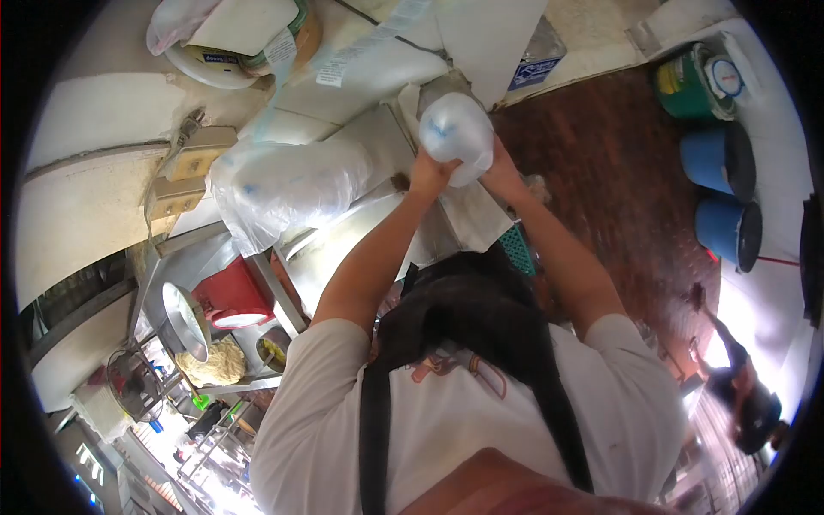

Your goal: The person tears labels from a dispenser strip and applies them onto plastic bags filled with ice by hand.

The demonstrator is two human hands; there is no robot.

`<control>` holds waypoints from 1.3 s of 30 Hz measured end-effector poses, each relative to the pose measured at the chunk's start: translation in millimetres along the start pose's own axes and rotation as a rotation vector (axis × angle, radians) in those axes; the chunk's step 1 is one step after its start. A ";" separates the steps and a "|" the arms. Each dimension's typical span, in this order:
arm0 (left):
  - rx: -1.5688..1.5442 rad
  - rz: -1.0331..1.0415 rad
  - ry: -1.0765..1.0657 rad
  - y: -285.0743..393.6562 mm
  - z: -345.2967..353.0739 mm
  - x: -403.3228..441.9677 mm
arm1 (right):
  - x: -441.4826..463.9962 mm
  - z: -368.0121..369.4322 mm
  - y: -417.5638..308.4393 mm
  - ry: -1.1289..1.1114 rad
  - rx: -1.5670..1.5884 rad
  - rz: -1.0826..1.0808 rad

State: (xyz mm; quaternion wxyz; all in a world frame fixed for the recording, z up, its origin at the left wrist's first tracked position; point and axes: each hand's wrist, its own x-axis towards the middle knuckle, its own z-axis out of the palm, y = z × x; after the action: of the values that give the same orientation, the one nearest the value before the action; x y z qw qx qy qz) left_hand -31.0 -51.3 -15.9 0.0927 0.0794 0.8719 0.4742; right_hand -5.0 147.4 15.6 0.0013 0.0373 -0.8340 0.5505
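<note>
Out in front of me, both hands are wrapped round a round, translucent plastic container (455, 129) with a blue mark on it. Whether it is one container or a stack, I cannot tell. My left hand (436, 174) grips its near left side, thumb against the plastic. On the right side my right hand (505, 174) holds it, its fingers partly hidden behind. Left of my left arm, a large clear plastic bag (296, 184) lies on the counter, with a blue mark showing through.
Blue bins (717, 160) and a green bucket (687, 84) line the right wall beside the brown tiled floor (584, 154). A red scale (233, 296) with a metal pan stands lower left, near a fan (135, 384). Another person (745, 399) is at far right.
</note>
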 end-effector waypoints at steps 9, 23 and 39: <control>-0.033 -0.024 0.150 116.0 -108.3 -73.7 | -53.0 -23.3 18.8 -0.087 -0.655 0.066; 0.092 0.003 0.318 119.3 -349.3 -96.9 | 52.8 130.9 -266.5 -0.213 0.185 -0.571; -0.302 -0.065 0.376 -53.3 -223.9 -111.4 | 41.7 210.4 -154.1 -0.202 -0.077 -0.357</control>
State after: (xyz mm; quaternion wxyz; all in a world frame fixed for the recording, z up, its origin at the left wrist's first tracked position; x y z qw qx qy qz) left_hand 21.3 -287.1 68.2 -0.0453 -0.0533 0.7952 0.6022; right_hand -28.6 -108.6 76.0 0.0168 0.2393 -0.8305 0.5027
